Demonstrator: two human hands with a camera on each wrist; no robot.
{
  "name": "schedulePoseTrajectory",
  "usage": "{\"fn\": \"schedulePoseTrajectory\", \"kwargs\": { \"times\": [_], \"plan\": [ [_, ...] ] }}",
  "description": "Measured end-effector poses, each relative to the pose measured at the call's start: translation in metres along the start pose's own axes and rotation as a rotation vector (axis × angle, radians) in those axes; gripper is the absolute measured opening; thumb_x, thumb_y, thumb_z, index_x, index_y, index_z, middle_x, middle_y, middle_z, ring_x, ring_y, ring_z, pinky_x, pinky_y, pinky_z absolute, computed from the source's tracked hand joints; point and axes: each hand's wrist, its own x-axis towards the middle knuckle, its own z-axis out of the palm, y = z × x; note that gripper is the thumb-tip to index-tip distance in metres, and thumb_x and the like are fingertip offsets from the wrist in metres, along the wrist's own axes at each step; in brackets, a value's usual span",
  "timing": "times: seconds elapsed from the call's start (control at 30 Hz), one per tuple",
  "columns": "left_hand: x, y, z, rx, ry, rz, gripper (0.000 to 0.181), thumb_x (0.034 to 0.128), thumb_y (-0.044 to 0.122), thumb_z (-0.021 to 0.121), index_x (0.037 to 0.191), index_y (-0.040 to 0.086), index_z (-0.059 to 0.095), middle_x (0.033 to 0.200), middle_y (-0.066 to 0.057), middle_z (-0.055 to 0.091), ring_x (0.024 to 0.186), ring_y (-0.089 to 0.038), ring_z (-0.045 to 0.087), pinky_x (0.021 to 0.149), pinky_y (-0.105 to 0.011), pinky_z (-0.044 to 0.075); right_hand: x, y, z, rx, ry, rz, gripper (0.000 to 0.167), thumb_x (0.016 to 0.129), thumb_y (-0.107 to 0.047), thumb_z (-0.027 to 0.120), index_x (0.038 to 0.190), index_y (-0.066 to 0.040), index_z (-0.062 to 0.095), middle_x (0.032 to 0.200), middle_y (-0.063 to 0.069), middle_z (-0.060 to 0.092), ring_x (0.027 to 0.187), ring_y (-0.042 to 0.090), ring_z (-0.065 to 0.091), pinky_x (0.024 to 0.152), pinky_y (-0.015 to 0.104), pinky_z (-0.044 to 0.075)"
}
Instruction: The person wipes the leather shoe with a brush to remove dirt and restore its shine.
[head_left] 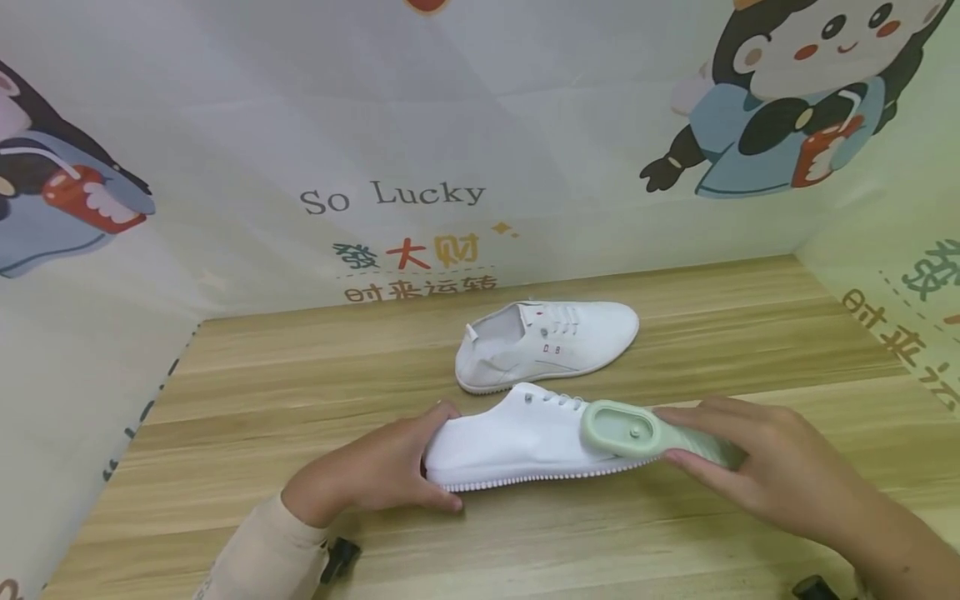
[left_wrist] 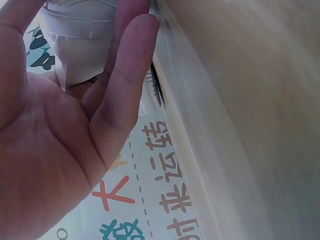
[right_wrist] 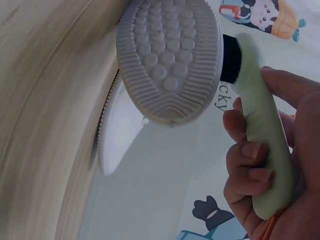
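A white lace-up shoe (head_left: 502, 446) is tipped on its side toward me, its ridged sole edge along the bottom. My left hand (head_left: 382, 467) grips it at the heel, thumb near the sole edge. My right hand (head_left: 780, 462) holds a pale green brush (head_left: 626, 429) by the handle, with the brush head over the front part of the shoe. In the right wrist view the dark bristles (right_wrist: 230, 59) meet the shoe's side, next to the studded sole (right_wrist: 170, 55). Fingers wrap around the green handle (right_wrist: 270, 145) there.
A second white shoe (head_left: 547, 346) stands upright just behind, toe pointing right. Both shoes are over a wood-grain tabletop (head_left: 300, 367). Printed cartoon sheets (head_left: 570, 167) rise at the back and sides.
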Motion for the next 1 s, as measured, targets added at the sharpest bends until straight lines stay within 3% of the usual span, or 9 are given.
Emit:
{"fn": "schedulePoseTrajectory", "kwargs": {
  "times": [0.17,0.37,0.57,0.8,1.0],
  "plan": [
    [0.000,0.000,0.001,0.007,0.006,0.010,0.074,0.0707,0.040,0.089,0.127,0.022,0.045,0.105,0.008,0.063,0.091,-0.008,0.060,0.085,-0.028,0.048,-0.001,0.006,-0.005,0.009,-0.043,0.021,0.041,0.071,-0.023,0.089,0.111,-0.025,0.076,0.103,-0.006,0.075,0.086,0.010,0.069,0.066,0.025,0.055],
    [0.001,-0.003,0.001,-0.003,-0.002,-0.003,0.076,0.0707,0.041,0.089,0.130,0.022,0.045,0.107,0.009,0.062,0.093,-0.008,0.059,0.087,-0.028,0.048,-0.001,0.020,-0.012,0.019,-0.072,0.026,0.039,0.073,-0.022,0.088,0.110,-0.025,0.076,0.104,-0.008,0.076,0.093,0.013,0.072,0.079,0.014,0.052],
    [0.002,-0.002,-0.001,-0.017,-0.003,-0.005,0.076,0.0704,0.040,0.090,0.129,0.022,0.045,0.106,0.008,0.062,0.092,-0.008,0.059,0.086,-0.029,0.048,-0.004,0.031,-0.016,0.031,-0.126,0.091,0.034,0.077,-0.024,0.086,0.109,-0.028,0.075,0.104,-0.014,0.074,0.095,0.006,0.069,0.077,0.020,0.054],
    [0.003,-0.002,0.000,-0.012,-0.006,0.009,0.075,0.0709,0.040,0.089,0.129,0.021,0.045,0.106,0.007,0.062,0.093,-0.009,0.059,0.087,-0.029,0.048,-0.001,0.023,-0.007,0.047,-0.075,0.061,0.040,0.078,-0.022,0.086,0.116,-0.028,0.074,0.106,-0.011,0.075,0.096,0.010,0.070,0.086,0.007,0.045],
    [0.001,-0.001,0.000,-0.012,-0.003,-0.003,0.075,0.0708,0.042,0.089,0.128,0.021,0.045,0.105,0.006,0.062,0.092,-0.010,0.059,0.085,-0.029,0.048,0.002,0.013,0.005,0.061,-0.016,0.029,0.042,0.078,-0.019,0.085,0.118,-0.026,0.073,0.110,-0.007,0.074,0.096,0.014,0.071,0.087,0.006,0.044]
  ]
}}
